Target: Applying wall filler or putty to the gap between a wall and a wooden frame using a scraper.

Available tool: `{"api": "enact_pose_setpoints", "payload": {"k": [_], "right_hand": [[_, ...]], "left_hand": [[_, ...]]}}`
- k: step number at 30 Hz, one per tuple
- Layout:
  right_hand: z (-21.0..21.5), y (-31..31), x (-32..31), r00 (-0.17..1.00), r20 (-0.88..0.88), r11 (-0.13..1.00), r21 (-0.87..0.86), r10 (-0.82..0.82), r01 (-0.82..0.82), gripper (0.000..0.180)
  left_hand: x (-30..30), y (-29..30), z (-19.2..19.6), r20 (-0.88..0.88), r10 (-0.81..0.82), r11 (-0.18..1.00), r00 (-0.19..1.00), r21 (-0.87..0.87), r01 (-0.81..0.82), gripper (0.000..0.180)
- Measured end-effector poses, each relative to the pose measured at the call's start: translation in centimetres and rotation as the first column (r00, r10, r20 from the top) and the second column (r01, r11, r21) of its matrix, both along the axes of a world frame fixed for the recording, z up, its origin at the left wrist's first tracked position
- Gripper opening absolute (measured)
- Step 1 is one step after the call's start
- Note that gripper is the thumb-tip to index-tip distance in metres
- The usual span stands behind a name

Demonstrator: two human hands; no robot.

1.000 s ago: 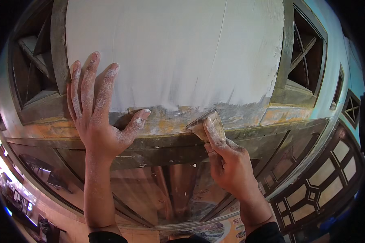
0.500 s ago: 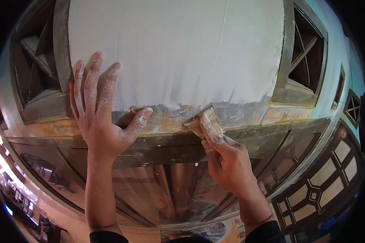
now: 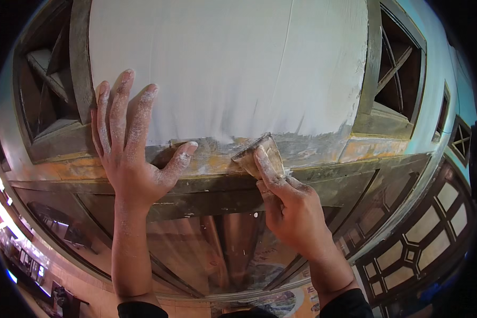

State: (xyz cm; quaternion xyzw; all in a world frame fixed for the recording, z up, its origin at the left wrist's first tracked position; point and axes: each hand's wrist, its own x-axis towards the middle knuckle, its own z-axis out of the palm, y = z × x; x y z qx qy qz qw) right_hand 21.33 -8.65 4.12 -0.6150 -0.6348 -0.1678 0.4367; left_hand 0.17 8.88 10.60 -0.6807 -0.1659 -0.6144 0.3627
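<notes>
Right hand (image 3: 294, 209) fingers clamped on putty knife (image 3: 259, 155), blade pointing up-left at white panel (image 3: 228, 63); left hand (image 3: 130, 153) splayed flat on panel's lower edge.

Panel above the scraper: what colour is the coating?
White, faintly streaked, on the panel; bare grey-orange along the lower edge by the scraper. Head view.

Right hand (image 3: 291, 209) hides the scraper (image 3: 259, 153) handle.
</notes>
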Motion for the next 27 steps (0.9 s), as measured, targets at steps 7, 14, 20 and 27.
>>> {"api": "enact_pose_setpoints", "payload": {"k": [7, 14, 20, 27], "right_hand": [[0.1, -0.9, 0.1, 1.000, -0.019, 0.999, -0.038, -0.023, 0.022, 0.023], [-0.5, -1.1, 0.5, 0.999, 0.000, 0.999, -0.041, -0.035, 0.035, 0.022], [0.3, -0.4, 0.2, 0.999, 0.026, 0.999, -0.037, -0.025, 0.026, 0.027], [0.1, -0.5, 0.3, 1.000, 0.012, 1.000, 0.004, -0.019, 0.019, 0.031]], "left_hand": [[0.1, -0.2, -0.1, 0.000, 0.021, 0.999, 1.000, -0.030, -0.021, 0.077], [0.2, -0.2, -0.2, 0.005, 0.036, 0.999, 0.999, -0.020, -0.035, 0.076], [-0.2, 0.1, -0.1, 0.006, 0.023, 1.000, 1.000, -0.002, -0.023, 0.076], [0.3, -0.4, -0.1, -0.003, 0.023, 0.999, 1.000, -0.041, -0.023, 0.077]]}}
